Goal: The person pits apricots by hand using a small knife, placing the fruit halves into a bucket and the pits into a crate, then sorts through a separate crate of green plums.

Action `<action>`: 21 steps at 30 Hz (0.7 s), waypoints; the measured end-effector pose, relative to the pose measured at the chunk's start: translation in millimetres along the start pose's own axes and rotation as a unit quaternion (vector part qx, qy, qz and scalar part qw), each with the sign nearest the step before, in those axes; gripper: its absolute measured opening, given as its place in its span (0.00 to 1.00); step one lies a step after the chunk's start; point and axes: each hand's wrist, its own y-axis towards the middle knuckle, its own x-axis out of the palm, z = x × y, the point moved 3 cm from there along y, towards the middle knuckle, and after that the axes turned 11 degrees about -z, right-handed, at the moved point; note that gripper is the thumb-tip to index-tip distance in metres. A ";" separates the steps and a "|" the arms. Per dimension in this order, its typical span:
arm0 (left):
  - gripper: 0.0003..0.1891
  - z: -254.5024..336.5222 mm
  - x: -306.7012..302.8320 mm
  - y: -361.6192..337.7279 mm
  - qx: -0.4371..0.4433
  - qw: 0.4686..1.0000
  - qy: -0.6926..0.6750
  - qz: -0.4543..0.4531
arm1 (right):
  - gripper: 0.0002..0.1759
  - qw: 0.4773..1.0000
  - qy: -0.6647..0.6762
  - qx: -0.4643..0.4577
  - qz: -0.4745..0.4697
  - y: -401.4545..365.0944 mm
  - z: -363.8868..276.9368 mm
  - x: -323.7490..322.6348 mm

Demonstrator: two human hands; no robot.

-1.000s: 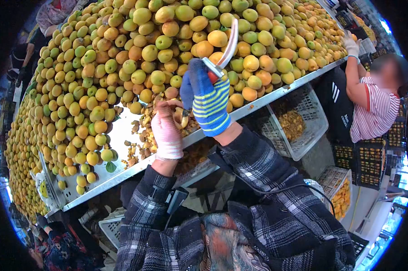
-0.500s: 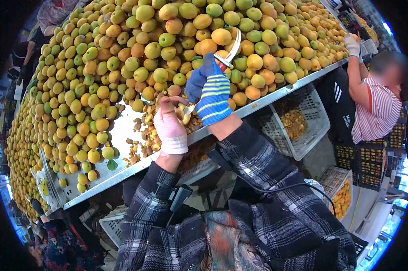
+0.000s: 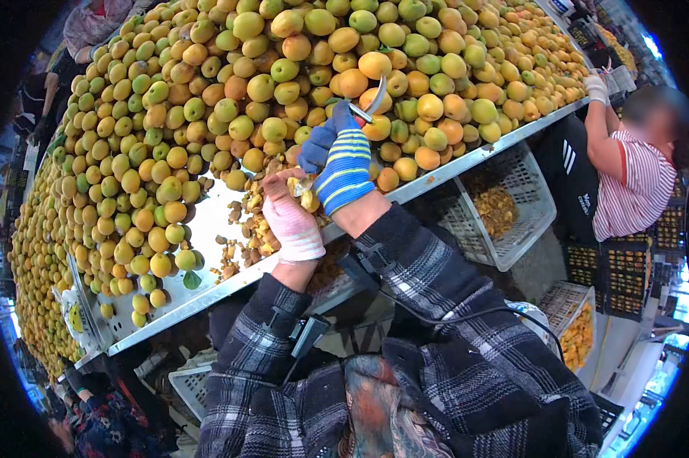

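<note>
My left hand (image 3: pixel 289 217), in a pale pink and white glove, has its fingers bent around a yellow fruit piece (image 3: pixel 309 200) near the table's front edge. My right hand (image 3: pixel 342 164), in a blue glove with yellow stripes, is wrapped round the handle of a curved knife (image 3: pixel 376 98) whose blade points up and away. The two hands are close together, right beside left. Cut fruit pieces and pits (image 3: pixel 262 238) lie on the tabletop left of my left hand. Behind both hands rises a big heap of yellow-green apricots (image 3: pixel 230 107).
The metal table edge (image 3: pixel 436 177) runs diagonally below my hands. Crates (image 3: pixel 539 217) with fruit pieces stand under and beside it. A person in a striped shirt (image 3: pixel 636 172) works at the right. Another person (image 3: pixel 104 416) is at the lower left.
My right hand and the knife have moved left and slightly down. My left hand has shifted slightly right. The co-worker's gloved hand at the right has moved a little.
</note>
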 end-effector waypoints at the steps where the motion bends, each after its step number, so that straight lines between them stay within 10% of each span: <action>1: 0.34 -4.2 -0.4 1.8 -0.004 1.000 -0.010 0.014 | 0.30 1.000 0.000 0.001 0.007 -0.4 -0.6 0.7; 6: 0.42 13.6 -1.2 7.9 -0.098 0.995 0.003 -0.015 | 0.30 0.998 -0.032 -0.056 -0.027 -0.3 -10.1 7.8; 7: 0.42 18.5 -5.7 8.8 -0.096 0.995 0.003 -0.013 | 0.28 0.984 -0.005 -0.041 -0.172 -1.1 -20.3 11.8; 9: 0.43 26.5 -10.8 10.1 -0.149 0.984 -0.023 -0.098 | 0.23 0.957 -0.238 -0.127 -0.108 -8.2 -35.1 16.3; 11: 0.44 25.9 -20.2 17.3 -0.175 0.977 -0.028 -0.115 | 0.14 0.743 -0.530 -0.337 -0.230 -14.9 -34.8 29.0; 15: 0.45 30.8 -25.1 12.4 -0.215 0.976 0.002 -0.046 | 0.24 0.540 -0.776 -0.088 -0.313 -32.2 -17.4 17.3; 21: 0.39 17.0 -37.6 13.1 -0.040 0.993 0.097 -0.054 | 0.24 0.524 -0.796 -0.104 -0.284 -31.5 -5.3 8.2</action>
